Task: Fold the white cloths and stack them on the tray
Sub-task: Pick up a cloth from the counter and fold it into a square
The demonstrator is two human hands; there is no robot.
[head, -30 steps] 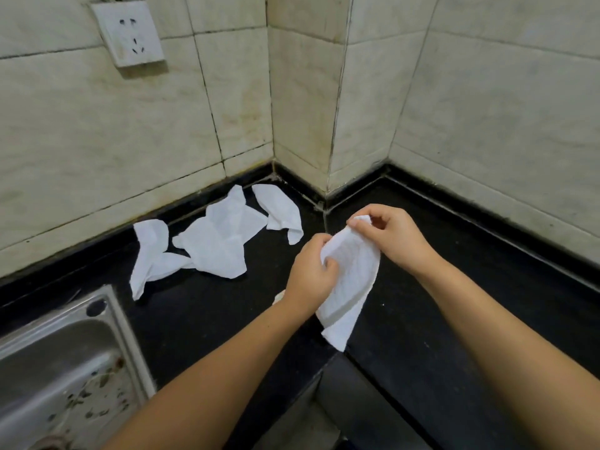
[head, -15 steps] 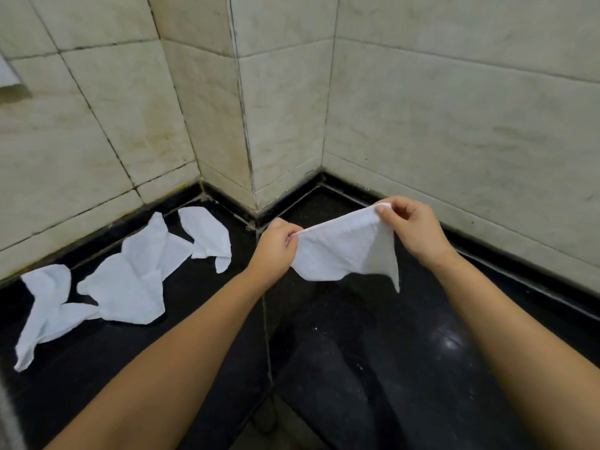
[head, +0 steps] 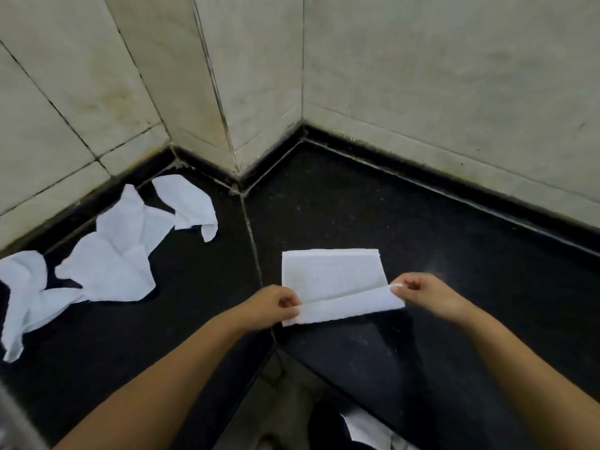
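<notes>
The cloth (head: pixel 331 274) lies flat on the tabletop (head: pixel 454 241), just right of the seam that runs out from the wall corner toward the front edge. Its near edge is lifted and curled over, so a first fold away from the body looks to be starting. The left hand (head: pixel 276 305) pinches the near-left corner between thumb and fingers, and the right hand (head: pixel 422 292) pinches the near-right corner the same way. Gripping both ends likely keeps the raised edge straight and taut, so it can meet the far edge squarely. The far half rests on the stone, which anchors it while the near half travels.

Toward the left back edge, near the wall (head: pixel 97 92), crumpled cloths (head: pixel 107 264) lie loose and overlapping, apparently waiting their turn. No tray is in view, so the stacking spot cannot be told.
</notes>
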